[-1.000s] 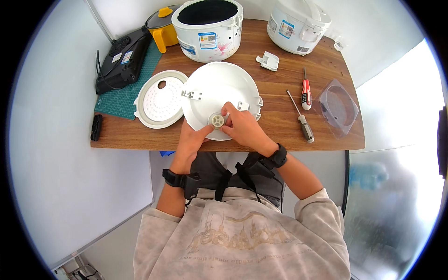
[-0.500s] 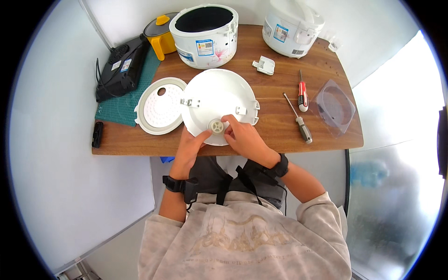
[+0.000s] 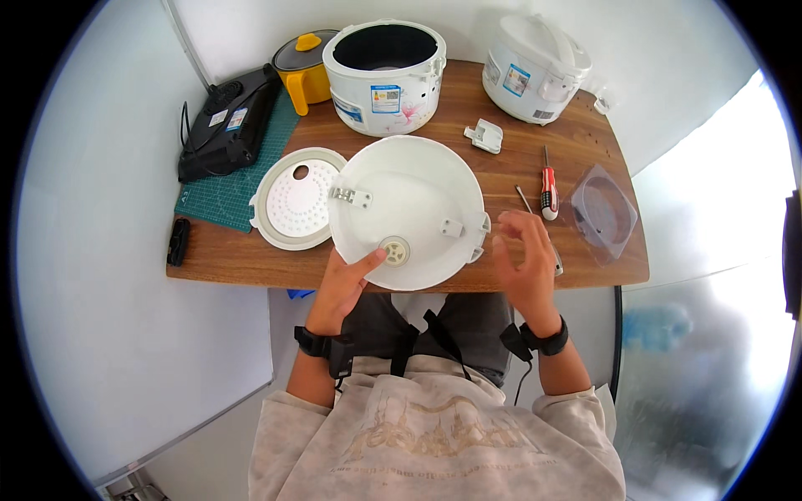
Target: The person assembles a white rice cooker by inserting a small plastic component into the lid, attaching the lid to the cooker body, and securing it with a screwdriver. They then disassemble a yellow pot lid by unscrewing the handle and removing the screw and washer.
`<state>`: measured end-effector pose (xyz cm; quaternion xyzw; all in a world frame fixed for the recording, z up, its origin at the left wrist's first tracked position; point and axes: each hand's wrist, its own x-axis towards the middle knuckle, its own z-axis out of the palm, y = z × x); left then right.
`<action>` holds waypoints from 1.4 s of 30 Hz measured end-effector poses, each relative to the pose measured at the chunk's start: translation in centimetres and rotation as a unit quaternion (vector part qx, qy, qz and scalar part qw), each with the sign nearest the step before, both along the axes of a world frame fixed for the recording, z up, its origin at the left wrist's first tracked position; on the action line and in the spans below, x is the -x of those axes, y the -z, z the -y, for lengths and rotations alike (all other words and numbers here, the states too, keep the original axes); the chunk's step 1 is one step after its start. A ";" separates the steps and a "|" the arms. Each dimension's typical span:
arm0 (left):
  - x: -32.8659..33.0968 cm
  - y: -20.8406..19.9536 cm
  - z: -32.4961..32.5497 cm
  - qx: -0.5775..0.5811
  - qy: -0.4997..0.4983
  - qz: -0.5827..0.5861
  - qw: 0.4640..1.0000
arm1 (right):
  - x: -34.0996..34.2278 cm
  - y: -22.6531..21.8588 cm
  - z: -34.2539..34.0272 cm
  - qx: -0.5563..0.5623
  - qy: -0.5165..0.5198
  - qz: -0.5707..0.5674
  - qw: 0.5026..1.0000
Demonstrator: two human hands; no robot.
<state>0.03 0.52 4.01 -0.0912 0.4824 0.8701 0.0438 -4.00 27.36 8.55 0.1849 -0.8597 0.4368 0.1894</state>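
A round white rice cooker lid [image 3: 413, 188] is at the table's front edge, its hollow side facing up. My left hand [image 3: 337, 288] grips its near-left rim, with the thumb on top beside a round cream-coloured vent piece [image 3: 395, 251]; the fingers beneath are partly hidden. My right hand [image 3: 528, 265] is off the lid, just right of its hinge tabs [image 3: 479, 242], fingers apart and curved with nothing visible in them. It partly covers a grey-handled screwdriver [image 3: 558, 265]. Left of the lid lies a perforated white inner cover [image 3: 284, 204], slightly overlapped by it.
Behind stand an open rice cooker body [image 3: 384, 100], a closed rice cooker [image 3: 535, 75] and a yellow pot [image 3: 307, 83]. A small white bracket [image 3: 484, 136], a red screwdriver [image 3: 549, 196] and a clear plastic tray [image 3: 603, 213] lie right. A black device [image 3: 225, 134] rests on a green mat [image 3: 225, 196].
My right hand has let go of the vent area and moved right, off the lid. The lid looks tilted and nearer to me; my left thumb now lies at the vent piece.
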 end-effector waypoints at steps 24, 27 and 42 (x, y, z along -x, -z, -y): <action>-0.3 -0.6 1.1 0.022 0.178 -0.020 0.984 | -0.7 3.9 -2.7 0.253 -0.298 0.389 0.834; 0.2 -0.7 1.3 0.081 0.204 -0.021 0.975 | -0.7 6.1 -4.7 0.122 -0.357 0.321 0.869; 5.8 0.1 21.6 0.681 -0.219 -0.055 0.697 | -2.0 5.0 -9.6 0.168 -0.213 0.254 0.928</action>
